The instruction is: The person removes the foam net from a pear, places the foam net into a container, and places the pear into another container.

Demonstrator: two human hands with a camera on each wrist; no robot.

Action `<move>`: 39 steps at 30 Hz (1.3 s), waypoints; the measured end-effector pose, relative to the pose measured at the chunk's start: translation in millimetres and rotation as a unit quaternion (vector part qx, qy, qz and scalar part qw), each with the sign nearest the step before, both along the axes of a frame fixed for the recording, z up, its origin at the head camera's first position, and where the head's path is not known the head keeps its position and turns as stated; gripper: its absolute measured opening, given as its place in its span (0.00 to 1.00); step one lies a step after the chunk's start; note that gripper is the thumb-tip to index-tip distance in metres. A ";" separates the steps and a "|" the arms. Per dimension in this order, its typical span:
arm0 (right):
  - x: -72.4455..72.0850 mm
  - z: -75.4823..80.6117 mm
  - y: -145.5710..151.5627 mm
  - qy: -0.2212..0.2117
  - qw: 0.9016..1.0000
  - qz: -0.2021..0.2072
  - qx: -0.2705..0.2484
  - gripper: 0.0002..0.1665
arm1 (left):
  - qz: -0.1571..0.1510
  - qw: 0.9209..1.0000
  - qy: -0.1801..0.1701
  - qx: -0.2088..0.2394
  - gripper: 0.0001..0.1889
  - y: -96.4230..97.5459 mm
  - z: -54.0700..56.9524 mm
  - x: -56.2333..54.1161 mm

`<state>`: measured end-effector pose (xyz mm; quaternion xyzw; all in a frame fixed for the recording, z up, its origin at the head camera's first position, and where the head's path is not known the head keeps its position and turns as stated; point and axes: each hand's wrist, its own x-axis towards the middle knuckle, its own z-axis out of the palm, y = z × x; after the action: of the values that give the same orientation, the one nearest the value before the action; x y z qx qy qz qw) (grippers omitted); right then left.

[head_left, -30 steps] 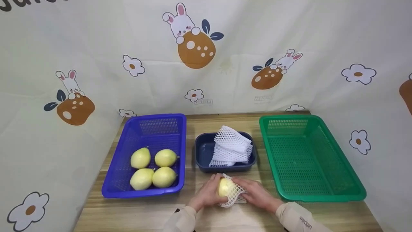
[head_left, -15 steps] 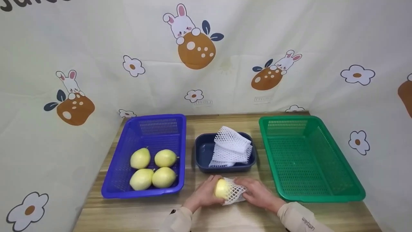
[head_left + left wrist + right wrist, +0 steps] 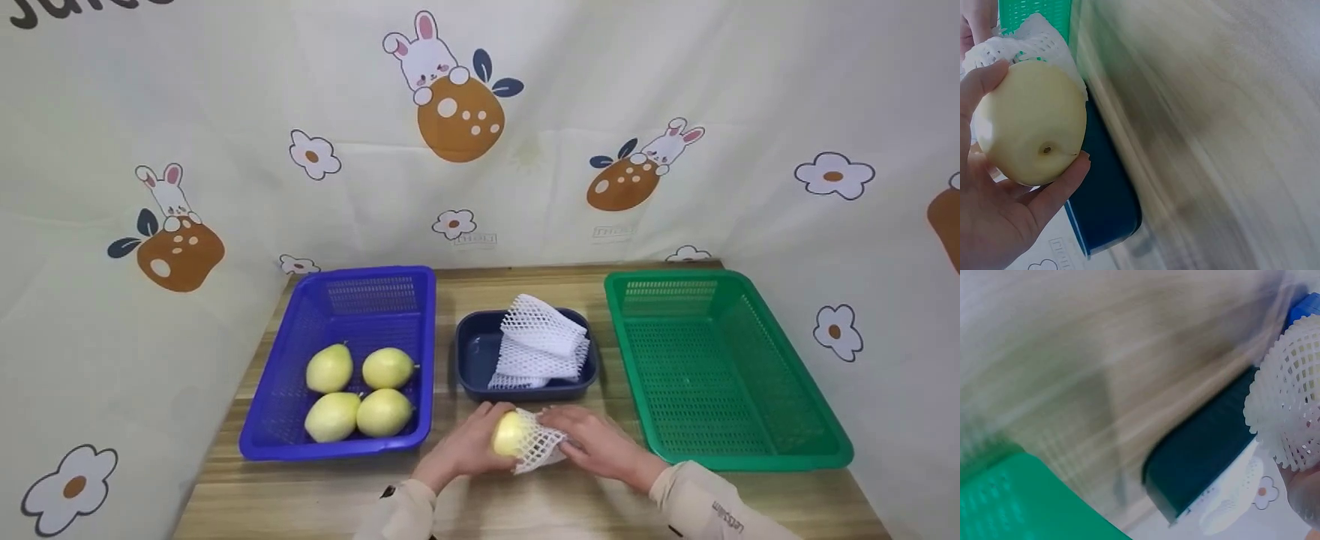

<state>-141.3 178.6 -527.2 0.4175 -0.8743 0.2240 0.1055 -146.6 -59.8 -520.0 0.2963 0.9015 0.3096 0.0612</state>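
A yellow-green pear [image 3: 507, 435] is in my left hand [image 3: 463, 444], above the table in front of the navy tray. In the left wrist view, thumb and fingers curve round the pear [image 3: 1033, 124], and its bare end with a small dark hollow faces the camera. A white foam net sleeve [image 3: 541, 445] covers the pear's right part. My right hand [image 3: 600, 448] grips the sleeve's far end. At the right edge of the right wrist view, the sleeve's mesh [image 3: 1292, 394] hides most of the fruit, and little of that hand shows.
Left stands a blue basket [image 3: 259, 420] with several pears [image 3: 384, 412]. The navy tray [image 3: 474, 360] behind my hands holds more folded foam nets [image 3: 540, 337]. A green basket [image 3: 750, 459] stands on the right. A patterned cloth [image 3: 525, 187] hangs behind the wooden table [image 3: 525, 510].
The pear and my left hand have shifted left and slightly up. The net has gone from loosely draped over the pear to stretched rightward between the hands.
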 end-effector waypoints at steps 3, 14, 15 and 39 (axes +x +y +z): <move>-2.4 7.7 -0.1 0.009 1.000 0.001 0.012 0.21 | 0.004 1.000 0.008 -0.011 0.36 -3.2 7.5 -0.7; -18.4 41.6 -2.4 0.043 0.999 0.020 0.023 0.19 | 0.017 0.997 0.041 -0.061 0.38 -22.7 47.3 -9.6; -19.8 45.6 -2.8 0.043 0.999 0.018 0.027 0.19 | 0.018 0.997 0.044 -0.065 0.38 -24.4 52.0 -10.8; -72.3 92.9 -10.5 0.062 0.996 -0.041 0.046 0.24 | 0.082 0.992 0.057 -0.074 0.38 -73.2 103.1 -46.0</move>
<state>-213.6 168.2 -434.3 0.3990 -0.8918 0.1527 0.1492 -192.6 -133.0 -416.9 0.2327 0.9453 0.2284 0.0061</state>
